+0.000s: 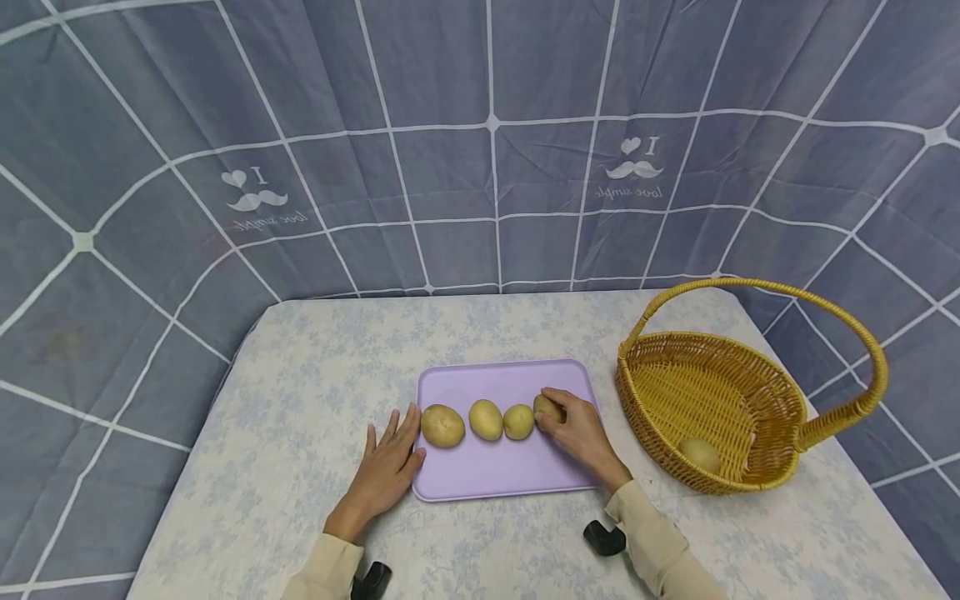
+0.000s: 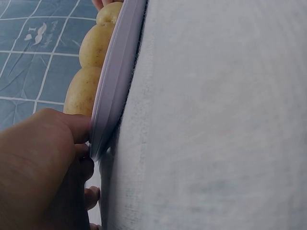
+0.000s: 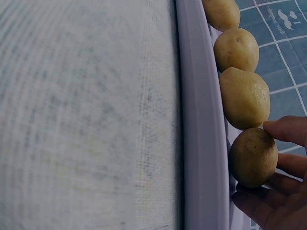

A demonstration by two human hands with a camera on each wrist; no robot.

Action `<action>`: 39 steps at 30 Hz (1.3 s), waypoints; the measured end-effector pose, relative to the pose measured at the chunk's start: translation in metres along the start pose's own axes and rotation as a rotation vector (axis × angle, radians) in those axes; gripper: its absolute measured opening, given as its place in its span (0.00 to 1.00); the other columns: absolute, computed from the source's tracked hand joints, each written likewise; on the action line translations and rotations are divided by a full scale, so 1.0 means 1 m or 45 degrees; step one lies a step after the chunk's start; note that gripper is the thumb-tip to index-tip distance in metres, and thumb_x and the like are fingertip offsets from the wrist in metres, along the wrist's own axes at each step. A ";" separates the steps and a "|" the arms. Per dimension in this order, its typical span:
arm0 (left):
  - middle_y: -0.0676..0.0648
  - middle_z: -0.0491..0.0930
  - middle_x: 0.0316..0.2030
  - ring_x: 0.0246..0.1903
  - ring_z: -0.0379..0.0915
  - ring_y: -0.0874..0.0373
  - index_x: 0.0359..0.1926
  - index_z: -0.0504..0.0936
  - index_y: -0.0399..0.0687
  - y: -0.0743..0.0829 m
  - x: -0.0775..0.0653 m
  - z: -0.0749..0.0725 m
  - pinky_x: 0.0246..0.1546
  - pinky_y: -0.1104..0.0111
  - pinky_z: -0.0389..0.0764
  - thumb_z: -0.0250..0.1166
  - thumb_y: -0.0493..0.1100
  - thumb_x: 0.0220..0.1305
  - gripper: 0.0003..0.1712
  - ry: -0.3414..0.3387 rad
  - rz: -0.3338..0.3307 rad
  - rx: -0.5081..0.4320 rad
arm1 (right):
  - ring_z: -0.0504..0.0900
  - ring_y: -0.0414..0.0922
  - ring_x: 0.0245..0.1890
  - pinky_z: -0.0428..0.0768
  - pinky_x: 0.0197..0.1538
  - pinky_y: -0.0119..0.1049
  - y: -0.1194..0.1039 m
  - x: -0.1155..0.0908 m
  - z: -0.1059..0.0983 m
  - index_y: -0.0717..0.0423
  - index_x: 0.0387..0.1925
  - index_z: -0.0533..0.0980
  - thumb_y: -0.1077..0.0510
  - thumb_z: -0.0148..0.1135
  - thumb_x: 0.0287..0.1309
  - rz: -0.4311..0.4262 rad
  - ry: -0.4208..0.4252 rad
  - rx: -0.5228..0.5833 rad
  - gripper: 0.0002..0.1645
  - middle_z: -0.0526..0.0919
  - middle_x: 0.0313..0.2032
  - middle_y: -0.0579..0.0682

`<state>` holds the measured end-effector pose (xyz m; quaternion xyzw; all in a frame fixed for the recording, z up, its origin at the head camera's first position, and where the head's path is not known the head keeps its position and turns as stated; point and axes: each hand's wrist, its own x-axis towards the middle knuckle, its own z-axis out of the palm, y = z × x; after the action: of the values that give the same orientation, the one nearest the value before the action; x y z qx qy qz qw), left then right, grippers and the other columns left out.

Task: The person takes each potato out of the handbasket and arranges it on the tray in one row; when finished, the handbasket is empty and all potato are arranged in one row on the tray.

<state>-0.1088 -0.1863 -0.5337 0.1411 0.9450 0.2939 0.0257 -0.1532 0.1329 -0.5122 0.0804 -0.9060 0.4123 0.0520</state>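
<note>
Four potatoes lie in a row across a shallow lilac tray (image 1: 495,479). At the row's right end, my right hand (image 1: 577,429) holds the smallest-looking, browner potato (image 3: 253,157) between thumb and fingers. Left of it come a small round potato (image 1: 518,422), an oval potato (image 1: 486,419) and a large potato (image 1: 442,426). My left hand (image 1: 386,467) rests at the tray's left edge, its fingers extended and thumb against the rim. Close by the left thumb sits the large potato, also visible in the left wrist view.
To the right of the tray stands a yellow-brown woven basket (image 1: 637,417) with a tall arched handle (image 1: 825,304). One potato (image 1: 699,454) lies inside it. A pale floral cloth (image 1: 300,375) covers the table, and a grey-blue checked curtain (image 1: 450,167) hangs behind.
</note>
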 end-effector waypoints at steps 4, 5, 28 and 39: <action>0.48 0.46 0.74 0.74 0.36 0.45 0.75 0.47 0.45 0.001 0.000 0.000 0.68 0.42 0.26 0.50 0.48 0.74 0.36 -0.005 -0.002 -0.008 | 0.78 0.56 0.54 0.74 0.57 0.50 0.000 0.000 -0.001 0.64 0.55 0.77 0.61 0.70 0.53 -0.003 -0.002 -0.012 0.27 0.80 0.54 0.60; 0.48 0.46 0.74 0.74 0.36 0.45 0.75 0.47 0.45 0.001 0.000 -0.001 0.68 0.42 0.26 0.50 0.48 0.74 0.36 -0.006 -0.002 -0.007 | 0.78 0.56 0.54 0.74 0.57 0.50 0.000 0.000 -0.001 0.64 0.55 0.77 0.61 0.70 0.53 -0.003 -0.002 -0.014 0.27 0.80 0.54 0.60; 0.48 0.47 0.74 0.74 0.37 0.44 0.74 0.49 0.44 0.001 0.000 0.001 0.68 0.41 0.28 0.51 0.47 0.73 0.35 0.017 -0.002 0.033 | 0.66 0.61 0.66 0.67 0.66 0.49 -0.008 -0.002 -0.052 0.63 0.65 0.67 0.57 0.66 0.59 0.055 -0.050 0.291 0.35 0.67 0.65 0.64; 0.48 0.47 0.74 0.74 0.37 0.44 0.74 0.49 0.44 0.001 0.000 0.001 0.68 0.41 0.28 0.51 0.47 0.73 0.35 0.020 0.003 0.028 | 0.60 0.59 0.69 0.63 0.67 0.48 0.002 -0.023 -0.116 0.58 0.70 0.60 0.51 0.64 0.61 0.091 0.064 0.308 0.40 0.62 0.69 0.60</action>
<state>-0.1085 -0.1851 -0.5345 0.1403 0.9482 0.2846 0.0165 -0.1273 0.2239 -0.4412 0.0433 -0.8503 0.5222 0.0500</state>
